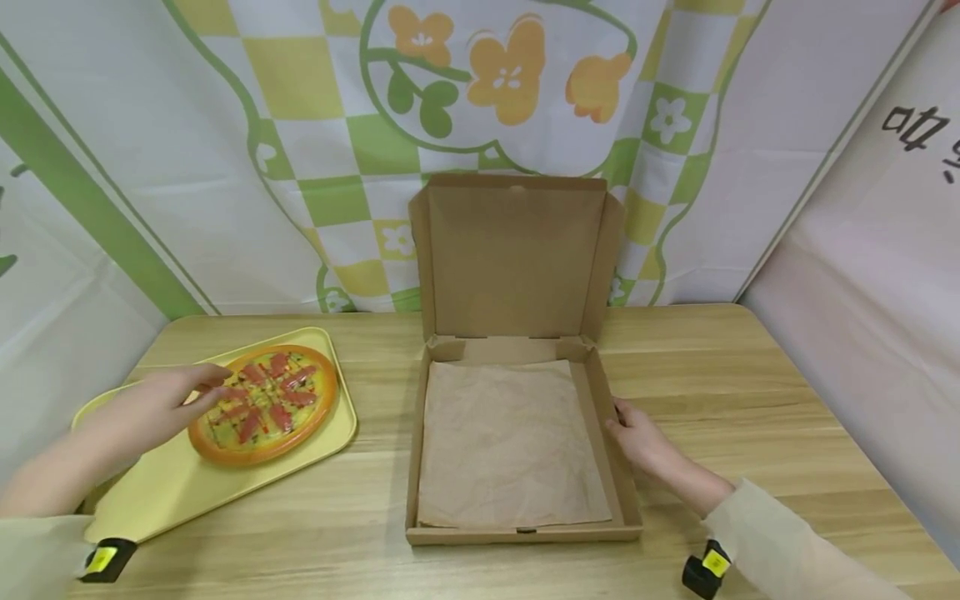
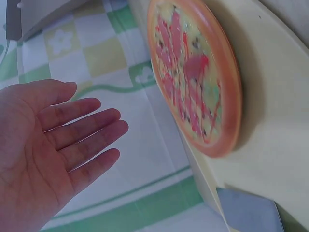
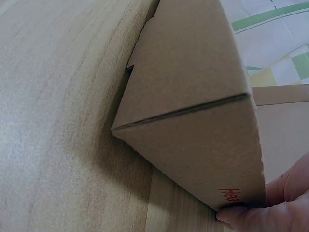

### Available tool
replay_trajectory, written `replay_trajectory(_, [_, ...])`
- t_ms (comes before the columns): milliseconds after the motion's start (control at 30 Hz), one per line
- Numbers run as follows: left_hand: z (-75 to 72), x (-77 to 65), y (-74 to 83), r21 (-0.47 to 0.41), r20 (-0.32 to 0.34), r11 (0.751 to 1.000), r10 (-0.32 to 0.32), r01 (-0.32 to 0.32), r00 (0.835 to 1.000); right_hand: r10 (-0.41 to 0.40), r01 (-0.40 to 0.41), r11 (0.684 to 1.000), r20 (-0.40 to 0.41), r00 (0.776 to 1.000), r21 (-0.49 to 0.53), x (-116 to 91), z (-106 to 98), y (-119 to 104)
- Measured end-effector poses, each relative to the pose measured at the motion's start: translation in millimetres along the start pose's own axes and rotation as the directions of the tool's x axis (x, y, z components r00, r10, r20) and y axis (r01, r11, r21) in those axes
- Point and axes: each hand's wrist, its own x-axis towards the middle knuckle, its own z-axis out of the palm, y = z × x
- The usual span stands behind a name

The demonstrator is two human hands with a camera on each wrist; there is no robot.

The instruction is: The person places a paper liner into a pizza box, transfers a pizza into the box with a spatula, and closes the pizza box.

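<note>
A pizza (image 1: pixel 262 404) with an orange crust and pink strips on top lies on a yellow tray (image 1: pixel 172 492) at the left. Over its left side reaches my left hand (image 1: pixel 176 396), fingers loosely extended; the left wrist view shows this hand (image 2: pixel 63 150) with palm bare and nothing in it. In the middle stands a cardboard pizza box (image 1: pixel 525 536), its lid (image 1: pixel 517 258) raised, with a sheet of brown paper (image 1: pixel 510 446) inside. My right hand (image 1: pixel 641 433) pinches the box's right wall, thumb and fingers on either side of it (image 3: pixel 285 208).
A flat grey piece (image 2: pixel 251 210) lies on the tray near the pizza, mostly hidden by my left arm in the head view. Behind the wooden table (image 1: pixel 750 392) hangs a patterned curtain (image 1: pixel 330 167), close to the raised lid.
</note>
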Motion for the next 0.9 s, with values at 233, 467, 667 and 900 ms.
replay_trajectory(233, [-1.1, -14.9, -18.0, 0.003, 0.003, 0.998, -0.064, 0.064, 0.998, 0.004, -0.004, 1.000, -0.014, 1.000, -0.005, -0.1, 1.7, -1.0])
replay_trajectory(467, [-0.9, -32.4, -34.5, -0.018, -0.001, 0.994, -0.105, 0.105, 0.994, -0.002, 0.002, 1.000, -0.008, 1.000, -0.009, 0.2, 1.9, 0.0])
replay_trajectory(667, [2.6, -45.9, -47.2, -0.009, -0.006, 0.993, -0.115, 0.115, 0.993, 0.005, -0.005, 1.000, -0.006, 1.000, 0.006, -0.2, 2.1, 0.1])
replay_trajectory(900, [4.9, -54.1, -61.7, 0.046, 0.013, 0.986, -0.158, 0.157, 0.987, 0.010, -0.010, 1.000, 0.000, 1.000, 0.014, -0.6, 2.5, -0.6])
